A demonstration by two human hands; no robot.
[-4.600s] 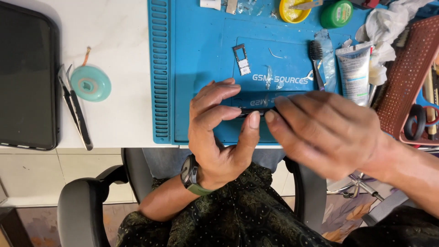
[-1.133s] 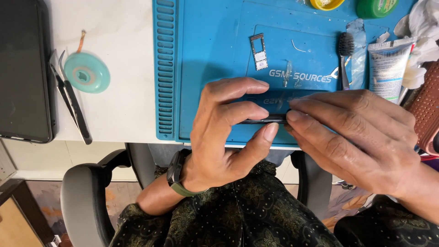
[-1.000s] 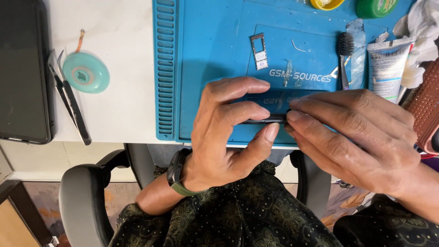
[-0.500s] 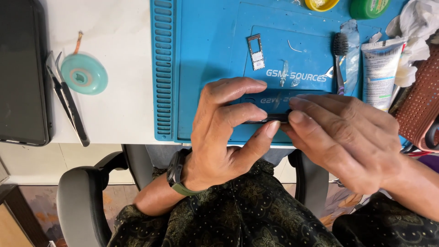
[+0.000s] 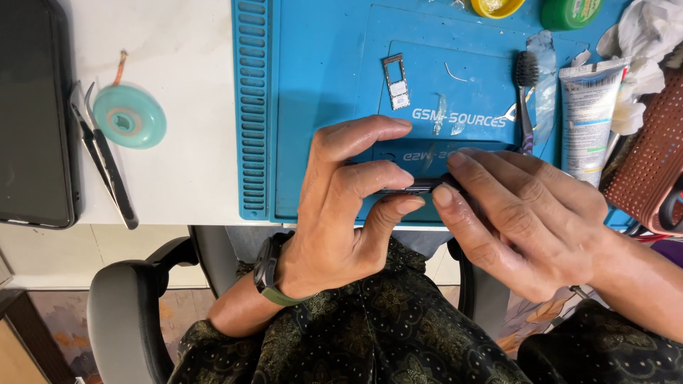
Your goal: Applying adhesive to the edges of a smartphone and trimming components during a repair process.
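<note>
Both my hands hold a dark, thin phone (image 5: 420, 186) edge-up over the near edge of a blue work mat (image 5: 320, 85). My left hand (image 5: 341, 206), with a watch on its wrist, pinches the phone between thumb and fingers. My right hand (image 5: 523, 220) grips the phone's other end, fingertips pressed against its edge. Most of the phone is hidden by my fingers. A small metal card tray (image 5: 395, 82) lies on the mat just beyond my hands.
A dark brush (image 5: 525, 92), a white tube (image 5: 588, 117), a yellow lid (image 5: 496, 7) and a green lid (image 5: 569, 13) lie on the mat's far right. Tweezers (image 5: 103, 163), a teal reel (image 5: 129, 116) and a black tablet (image 5: 32, 114) sit on the white table at left. A brown perforated case (image 5: 651, 163) is at right.
My hands have stayed closed on the phone throughout, turning it slightly. The view has shifted a little; the objects on the mat have not moved.
</note>
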